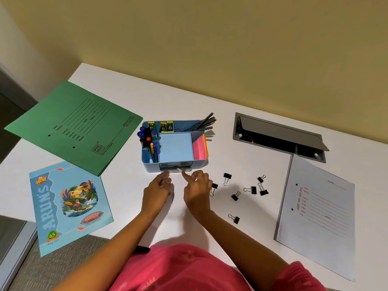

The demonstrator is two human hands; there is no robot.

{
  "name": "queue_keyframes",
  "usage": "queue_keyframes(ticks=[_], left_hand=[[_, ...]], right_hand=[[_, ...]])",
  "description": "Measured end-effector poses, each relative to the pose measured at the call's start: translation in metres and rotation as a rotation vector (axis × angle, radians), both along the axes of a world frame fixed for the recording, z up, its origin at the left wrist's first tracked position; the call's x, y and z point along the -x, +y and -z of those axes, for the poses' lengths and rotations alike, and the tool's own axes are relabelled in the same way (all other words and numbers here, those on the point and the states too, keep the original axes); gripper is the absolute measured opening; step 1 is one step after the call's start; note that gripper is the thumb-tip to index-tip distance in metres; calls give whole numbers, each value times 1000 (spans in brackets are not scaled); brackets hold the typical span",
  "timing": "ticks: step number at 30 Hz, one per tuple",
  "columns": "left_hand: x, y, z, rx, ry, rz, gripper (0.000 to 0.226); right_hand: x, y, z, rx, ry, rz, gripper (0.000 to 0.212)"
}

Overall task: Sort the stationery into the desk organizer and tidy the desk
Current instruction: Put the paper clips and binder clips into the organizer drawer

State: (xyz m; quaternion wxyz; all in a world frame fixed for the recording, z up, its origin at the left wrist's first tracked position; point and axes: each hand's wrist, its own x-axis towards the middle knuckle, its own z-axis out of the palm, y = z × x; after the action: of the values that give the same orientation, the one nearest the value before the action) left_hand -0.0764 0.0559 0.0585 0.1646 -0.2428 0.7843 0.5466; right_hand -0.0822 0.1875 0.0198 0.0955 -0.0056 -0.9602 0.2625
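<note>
On my feed the green file [73,127] at the left read "PTC", "FILING SYSTEM" and "SPRING FILE", with form lines too small for me to read. Below it lay a light-blue notebook [69,204] marked "ARUN'S", with a "NEW" flash and a "65" badge, its lower corner hanging past the desk's edge. The grey file [319,217] at the right carried red print, "File No." and "ART NO 101: P.L." as far as I could make out. The blue desk organizer [174,143] stood mid-desk, with pens, pencils and pink paper in its compartments. Both hands met at its small clear drawer [176,166]. The left hand [157,190] had its fingertips at the drawer front, and the right hand [196,190] stretched its forefinger to it with the rest folded. Blur kept me from telling whether either gripped anything. Black binder clips [235,195] lay scattered just right of the hands. The desk [231,97] was white, with a grey cable hatch [279,135] open in it, against a yellowish wall [210,38]. Grey carpet [63,265] showed at lower left.
</note>
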Motion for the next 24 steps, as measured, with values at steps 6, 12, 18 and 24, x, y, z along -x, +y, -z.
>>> queue_keyframes(ticks=[6,12,18,24], left_hand=[[0,0,1,-46,31,55,43],[-4,2,-2,-110,6,-42,30],[-3,4,-7,-199,-39,-166,20],[-6,0,-7,-221,-64,-172,18]], right_hand=[[9,2,3,-2,-65,42,44],[15,-6,-36,734,-503,195,32],[30,-19,-67,1645,-1019,527,32],[28,-26,-60,1721,-993,576,37]])
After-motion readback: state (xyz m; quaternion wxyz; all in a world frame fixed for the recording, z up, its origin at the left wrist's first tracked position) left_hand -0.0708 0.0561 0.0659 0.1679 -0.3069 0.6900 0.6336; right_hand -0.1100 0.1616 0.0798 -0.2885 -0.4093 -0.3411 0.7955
